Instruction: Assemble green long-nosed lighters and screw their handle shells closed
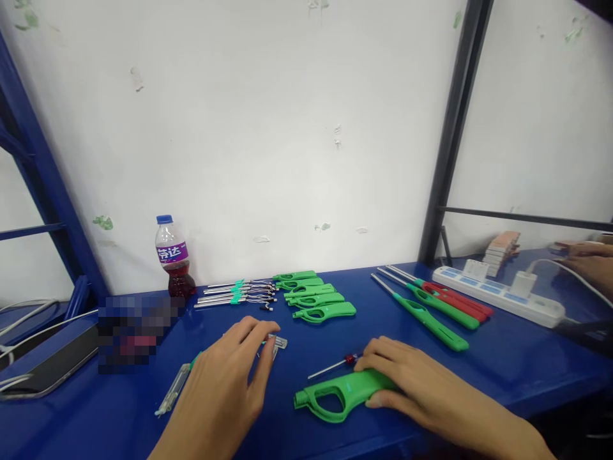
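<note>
My right hand [407, 377] is closed round the rear end of a green lighter handle [354, 390] lying near the front of the table. Behind that handle is a screwdriver [334, 367] with a thin shaft and a red part, its rear end hidden by my right hand. My left hand [234, 370] has thumb and index finger near each other at a small clear plastic part [278, 342]; whether they grip it is unclear. Another clear part [175, 388] with a green tip lies left of my left wrist.
Green handles [330, 311] and metal rods with wires [225, 298] lie behind the hands. Finished-looking green [431, 322] and red lighters [460, 300] lie at right, beside a white power strip [498, 296]. A bottle [175, 255] stands back left. Another person's hands [589, 259] show far right.
</note>
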Tool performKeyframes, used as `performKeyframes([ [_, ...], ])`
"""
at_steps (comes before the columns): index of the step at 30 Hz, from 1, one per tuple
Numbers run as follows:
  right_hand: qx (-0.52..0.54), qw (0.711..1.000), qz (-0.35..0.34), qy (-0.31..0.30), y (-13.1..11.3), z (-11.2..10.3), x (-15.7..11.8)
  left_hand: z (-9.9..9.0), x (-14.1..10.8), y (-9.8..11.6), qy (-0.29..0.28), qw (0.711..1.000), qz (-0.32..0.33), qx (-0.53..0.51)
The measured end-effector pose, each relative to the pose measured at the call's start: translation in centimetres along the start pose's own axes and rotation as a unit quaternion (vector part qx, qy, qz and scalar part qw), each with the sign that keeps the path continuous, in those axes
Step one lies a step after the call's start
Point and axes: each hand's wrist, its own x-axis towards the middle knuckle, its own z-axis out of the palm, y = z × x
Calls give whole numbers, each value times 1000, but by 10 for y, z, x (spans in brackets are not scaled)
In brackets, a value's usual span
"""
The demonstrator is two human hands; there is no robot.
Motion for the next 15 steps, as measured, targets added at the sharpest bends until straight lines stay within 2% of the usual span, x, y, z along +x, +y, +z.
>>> performKeyframes([
  [6, 34, 999, 16, 12, 4, -5, 2, -6, 2, -7, 16, 1000, -17, 3],
  [10, -22, 993, 52, 105, 35, -12, -2, -7, -1, -21, 8, 999, -36, 0],
  [13, -78, 985, 82, 134, 73, -13, -5, -9, 0, -43, -58, 997, -54, 22],
  [15, -101, 981, 88, 143, 95, -11, -6, -9, 7, -63, -153, 985, -64, 57],
])
